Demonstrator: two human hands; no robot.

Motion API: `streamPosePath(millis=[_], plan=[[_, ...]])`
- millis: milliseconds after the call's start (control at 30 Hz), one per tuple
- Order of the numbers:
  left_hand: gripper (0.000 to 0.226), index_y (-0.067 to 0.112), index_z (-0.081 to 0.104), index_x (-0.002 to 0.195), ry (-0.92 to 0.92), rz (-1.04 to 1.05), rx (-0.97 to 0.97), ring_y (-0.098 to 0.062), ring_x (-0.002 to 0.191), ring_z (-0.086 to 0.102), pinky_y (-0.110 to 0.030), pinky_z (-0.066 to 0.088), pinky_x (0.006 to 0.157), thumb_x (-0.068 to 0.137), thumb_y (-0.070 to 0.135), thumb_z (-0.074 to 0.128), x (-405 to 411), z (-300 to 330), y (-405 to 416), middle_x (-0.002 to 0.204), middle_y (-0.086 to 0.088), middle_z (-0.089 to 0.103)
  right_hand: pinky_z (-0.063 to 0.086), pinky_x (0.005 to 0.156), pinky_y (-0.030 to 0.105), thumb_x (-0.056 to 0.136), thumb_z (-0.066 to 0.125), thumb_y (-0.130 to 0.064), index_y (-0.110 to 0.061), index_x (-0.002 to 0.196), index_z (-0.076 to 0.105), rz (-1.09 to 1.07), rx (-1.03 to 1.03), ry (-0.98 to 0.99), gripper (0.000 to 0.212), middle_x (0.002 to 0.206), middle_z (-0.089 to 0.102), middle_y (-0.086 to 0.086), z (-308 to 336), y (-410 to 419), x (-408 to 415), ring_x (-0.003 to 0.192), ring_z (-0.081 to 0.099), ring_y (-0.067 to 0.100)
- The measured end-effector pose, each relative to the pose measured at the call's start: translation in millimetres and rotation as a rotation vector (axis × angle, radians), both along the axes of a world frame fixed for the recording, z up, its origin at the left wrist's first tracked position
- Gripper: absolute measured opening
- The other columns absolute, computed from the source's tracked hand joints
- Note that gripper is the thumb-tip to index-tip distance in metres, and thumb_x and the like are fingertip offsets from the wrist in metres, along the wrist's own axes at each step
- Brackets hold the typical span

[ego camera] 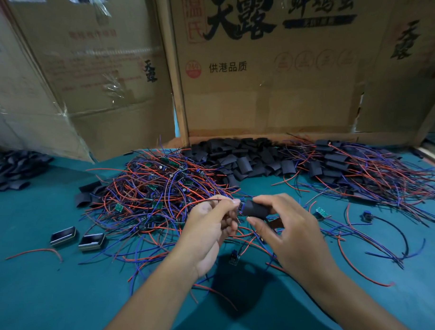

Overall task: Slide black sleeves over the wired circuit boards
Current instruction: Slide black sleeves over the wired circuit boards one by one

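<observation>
My right hand point(286, 224) grips a black sleeve point(255, 210) between thumb and fingers above the table's middle. My left hand point(210, 221) pinches red and blue wires at the sleeve's left mouth, where a board end just shows. A tangled heap of wired circuit boards point(151, 187) with small green boards lies to the left. Loose black sleeves point(239, 158) are piled at the back centre. Sleeved boards with wires point(354, 167) are heaped at the back right.
A teal table point(47, 282) holds two small dark rectangular boxes point(63, 236) at the left. More black sleeves point(11, 167) lie at the far left. Cardboard cartons point(263, 92) wall off the back. Stray wires and a green board point(322, 213) lie to the right.
</observation>
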State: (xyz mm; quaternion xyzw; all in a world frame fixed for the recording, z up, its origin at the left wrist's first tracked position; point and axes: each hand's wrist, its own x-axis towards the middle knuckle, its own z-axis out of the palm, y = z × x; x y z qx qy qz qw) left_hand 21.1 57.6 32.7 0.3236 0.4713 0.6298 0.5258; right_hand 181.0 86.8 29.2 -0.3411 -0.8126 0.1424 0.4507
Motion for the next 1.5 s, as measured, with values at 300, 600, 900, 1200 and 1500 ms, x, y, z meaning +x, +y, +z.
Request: streamPosePath(millis=[300, 600, 900, 1200, 1500], plan=[[0.021, 0.012, 0.052, 0.072, -0.029, 0.018, 0.082, -0.007, 0.051, 0.037, -0.019, 0.030, 0.048, 0.091, 0.002, 0.057, 9, -1, -1, 0.061, 0.002, 0.044, 0.046, 0.081, 0.019, 0.083, 0.075, -0.018, -0.009, 0.111, 0.066, 0.032, 0.038, -0.013, 0.031, 0.101, 0.063, 0.000, -6, 0, -3, 0.091, 0.060, 0.013], [0.043, 0.014, 0.048, 0.054, 0.058, 0.050, 0.060, -0.015, 0.049, 0.024, -0.030, 0.017, 0.050, 0.096, 0.014, 0.048, 9, 2, -2, 0.056, -0.002, 0.031, 0.047, 0.079, 0.024, 0.088, 0.062, -0.029, -0.012, 0.111, 0.066, 0.026, 0.032, -0.059, 0.029, 0.101, 0.066, -0.003, -6, -1, -2, 0.091, 0.062, 0.013], [0.052, 0.018, 0.037, 0.048, 0.210, 0.049, 0.030, -0.014, 0.045, 0.016, -0.032, 0.013, 0.051, 0.099, 0.018, 0.047, 12, 9, -9, 0.050, 0.003, 0.021, 0.046, 0.079, 0.034, 0.098, 0.045, -0.029, -0.014, 0.116, 0.065, 0.049, 0.002, -0.127, 0.031, 0.100, 0.064, -0.002, -6, -2, -2, 0.090, 0.062, 0.018], [0.058, 0.018, 0.035, 0.044, 0.271, 0.078, 0.045, -0.011, 0.040, 0.015, -0.022, 0.017, 0.045, 0.100, 0.021, 0.048, 10, 8, -7, 0.046, 0.004, 0.019, 0.037, 0.072, 0.017, 0.094, 0.052, -0.035, -0.016, 0.109, 0.064, 0.124, -0.022, -0.150, 0.027, 0.088, 0.049, -0.013, -10, 3, -4, 0.080, 0.048, 0.005], [0.007, 0.020, 0.068, 0.091, 0.649, -0.032, 0.492, -0.006, 0.066, 0.054, -0.021, 0.044, 0.064, 0.091, 0.027, 0.068, -11, 17, -12, 0.074, 0.012, 0.062, 0.035, 0.061, 0.010, 0.095, 0.050, -0.041, -0.037, 0.090, 0.054, 0.239, -0.096, 0.072, 0.008, 0.073, 0.056, -0.023, 0, 10, 6, 0.065, 0.052, 0.001]])
